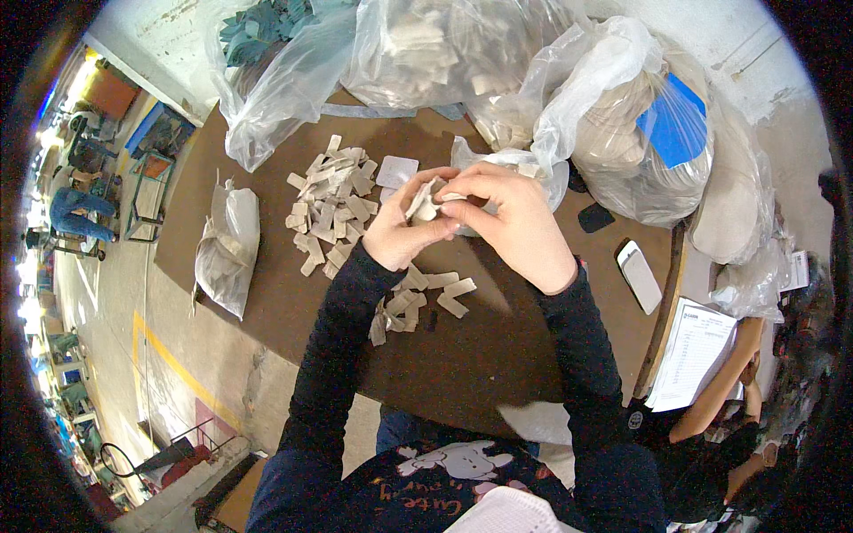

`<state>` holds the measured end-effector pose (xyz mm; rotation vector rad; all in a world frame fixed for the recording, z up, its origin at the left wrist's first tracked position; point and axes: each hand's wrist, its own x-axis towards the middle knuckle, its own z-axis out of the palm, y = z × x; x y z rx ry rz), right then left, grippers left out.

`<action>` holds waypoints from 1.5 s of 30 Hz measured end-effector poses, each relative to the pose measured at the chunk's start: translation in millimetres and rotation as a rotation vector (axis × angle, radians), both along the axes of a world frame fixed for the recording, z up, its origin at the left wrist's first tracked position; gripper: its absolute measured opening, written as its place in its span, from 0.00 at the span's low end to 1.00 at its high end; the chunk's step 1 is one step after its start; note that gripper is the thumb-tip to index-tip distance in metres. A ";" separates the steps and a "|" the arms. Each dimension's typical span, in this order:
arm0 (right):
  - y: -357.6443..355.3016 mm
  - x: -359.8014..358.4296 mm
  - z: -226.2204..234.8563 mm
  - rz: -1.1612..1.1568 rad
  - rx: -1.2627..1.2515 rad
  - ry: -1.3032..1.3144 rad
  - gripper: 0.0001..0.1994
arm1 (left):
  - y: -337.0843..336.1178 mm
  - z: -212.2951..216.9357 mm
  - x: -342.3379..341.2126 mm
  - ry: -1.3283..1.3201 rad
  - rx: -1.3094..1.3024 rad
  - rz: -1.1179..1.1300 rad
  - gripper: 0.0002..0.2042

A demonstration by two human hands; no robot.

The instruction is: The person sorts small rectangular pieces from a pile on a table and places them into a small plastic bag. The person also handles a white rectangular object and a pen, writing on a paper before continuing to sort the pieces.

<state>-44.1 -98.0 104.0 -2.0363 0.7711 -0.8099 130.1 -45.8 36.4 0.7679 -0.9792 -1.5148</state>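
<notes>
Both hands meet mid-bench: left hand (400,233) and right hand (506,222) pinch a small pale piece (425,202); best kept flat, fingertips close, above the loose heap (330,202).

So there's a small stack of pale grey-beige cut pieces (425,201), flat little tabs, pinched up off the brown table (498,355) near its far edge, fanned slightly and tilted. More of the same lie loose: a big heap (330,200) toward the left side, a smaller scatter (418,302) mid-table.
</notes>
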 end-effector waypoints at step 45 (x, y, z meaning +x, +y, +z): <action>-6.7 -14.0 2.4 -0.117 -0.022 0.015 0.04 | 4.6 -1.0 -13.6 0.187 0.143 0.019 0.13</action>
